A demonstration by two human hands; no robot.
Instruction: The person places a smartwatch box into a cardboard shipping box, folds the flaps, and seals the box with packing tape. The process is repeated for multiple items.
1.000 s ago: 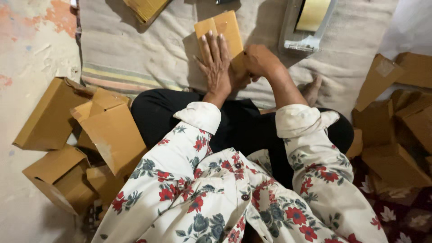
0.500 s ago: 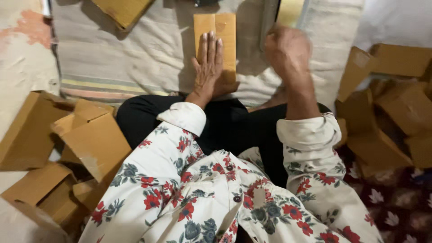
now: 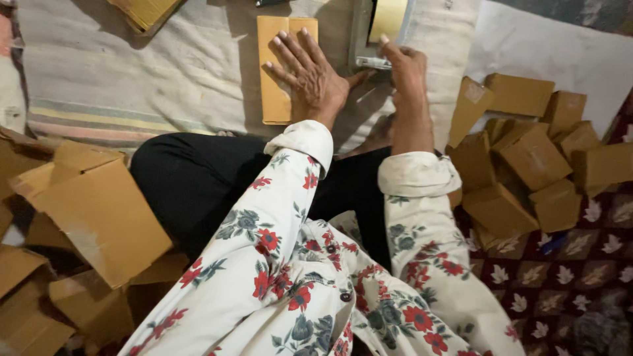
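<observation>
My left hand point(image 3: 310, 72) lies flat with spread fingers on a flat tan cardboard piece point(image 3: 271, 79) that rests on a pale cloth point(image 3: 165, 72) on the floor. My right hand point(image 3: 403, 66) reaches up to a grey metal tool point(image 3: 364, 39) with a yellow block point(image 3: 388, 18) in it, fingertips touching its lower edge. I cannot tell whether those fingers grip it. Both arms wear white sleeves with red flowers. My black-clad legs are folded below the hands.
A heap of small folded brown boxes point(image 3: 527, 151) lies at the right on a patterned rug point(image 3: 573, 277). Larger open cardboard boxes point(image 3: 92, 211) pile at the left. A stack of yellow-brown sheets point(image 3: 145, 12) sits at the top left.
My right hand has left the cardboard piece and moved up and right to the grey tool. My left hand stays pressed on the piece. The view has shifted.
</observation>
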